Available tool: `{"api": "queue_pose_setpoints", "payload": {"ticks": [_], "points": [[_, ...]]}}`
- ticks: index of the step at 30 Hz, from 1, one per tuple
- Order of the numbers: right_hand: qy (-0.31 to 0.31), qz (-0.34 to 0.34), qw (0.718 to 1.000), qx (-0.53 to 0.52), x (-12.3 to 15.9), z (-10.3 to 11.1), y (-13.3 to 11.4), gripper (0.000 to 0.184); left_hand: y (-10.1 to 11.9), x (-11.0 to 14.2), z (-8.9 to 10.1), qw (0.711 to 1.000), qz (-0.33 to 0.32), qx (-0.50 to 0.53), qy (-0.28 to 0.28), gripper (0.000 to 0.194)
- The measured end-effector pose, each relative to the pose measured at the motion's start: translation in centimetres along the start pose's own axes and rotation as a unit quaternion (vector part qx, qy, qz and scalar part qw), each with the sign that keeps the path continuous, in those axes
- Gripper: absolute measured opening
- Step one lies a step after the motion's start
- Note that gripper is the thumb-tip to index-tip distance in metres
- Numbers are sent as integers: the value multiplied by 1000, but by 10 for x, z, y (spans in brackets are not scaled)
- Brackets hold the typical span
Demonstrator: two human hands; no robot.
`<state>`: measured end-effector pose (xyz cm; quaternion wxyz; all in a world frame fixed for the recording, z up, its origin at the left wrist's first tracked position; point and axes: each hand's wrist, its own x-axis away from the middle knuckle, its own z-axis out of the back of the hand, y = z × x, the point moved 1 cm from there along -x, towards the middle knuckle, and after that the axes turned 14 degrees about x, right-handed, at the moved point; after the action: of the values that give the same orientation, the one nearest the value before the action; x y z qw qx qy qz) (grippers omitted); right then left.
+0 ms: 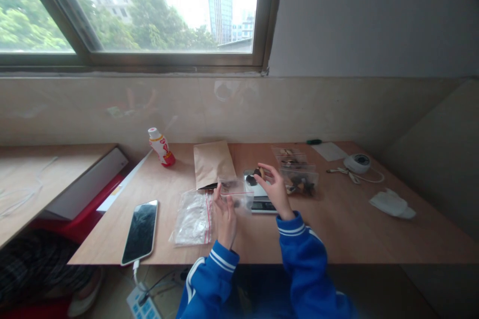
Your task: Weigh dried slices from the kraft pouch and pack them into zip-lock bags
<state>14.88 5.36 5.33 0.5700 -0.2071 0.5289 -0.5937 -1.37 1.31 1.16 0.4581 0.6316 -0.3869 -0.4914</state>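
My left hand (226,220) is closed on a small clear zip bag (241,200), held up in front of a kitchen scale (265,192). Between the thumb and fingers of my right hand (279,193) are dark brown and tan pieces (259,172), perhaps dried slices, held above the scale. A dark round piece (251,180) shows over the scale's plate; I cannot tell if it rests there. Right of the scale lie filled zip bags (299,183) of similar dark and tan pieces. Left of my left hand lies a stack of clear zip bags (192,219).
A brown paper pouch (214,159) lies behind the bags. A red-and-white bottle (161,147) stands at the back left, a charging phone (140,232) at the front left. Rightward are a white camera (357,162) with its cable, a paper sheet (329,151) and a crumpled tissue (392,204).
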Motion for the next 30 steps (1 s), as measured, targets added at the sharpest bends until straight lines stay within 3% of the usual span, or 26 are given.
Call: {"api": "queue_pose_setpoints", "payload": {"ticks": [4, 7, 10, 12, 14, 18, 21, 24, 27, 30], "points": [[-115, 89, 989, 37, -1, -4, -43, 42, 4, -3, -7, 1000, -6, -16, -7, 55], [-161, 104, 980, 49, 0, -9, -47, 44, 3, -3, -6, 1000, -4, -10, 6, 54], [-112, 86, 989, 43, -7, -12, -23, 36, -2, -3, -3, 1000, 1, -9, 25, 50], [-37, 80, 992, 91, -16, -15, 3, 35, -7, -2, -2, 1000, 2, -9, 29, 48], [-7, 71, 983, 167, -26, -19, 29, 34, -13, 0, -3, 999, 10, -12, 28, 47], [-28, 81, 957, 275, -35, -26, 61, 37, -24, 1, -5, 998, 6, -62, -24, 50], [-75, 84, 937, 331, -34, -28, 68, 46, -32, 0, -4, 985, -38, -126, -112, 53], [-117, 74, 928, 347, -32, -30, 72, 51, -43, -4, -1, 971, -54, -171, -157, 54], [-124, 59, 941, 308, -32, -32, 77, 41, -49, -5, 2, 972, -52, -170, -153, 41], [-106, 44, 955, 274, -32, -32, 80, 27, -45, -6, 4, 985, -34, -139, -101, 35]]}}
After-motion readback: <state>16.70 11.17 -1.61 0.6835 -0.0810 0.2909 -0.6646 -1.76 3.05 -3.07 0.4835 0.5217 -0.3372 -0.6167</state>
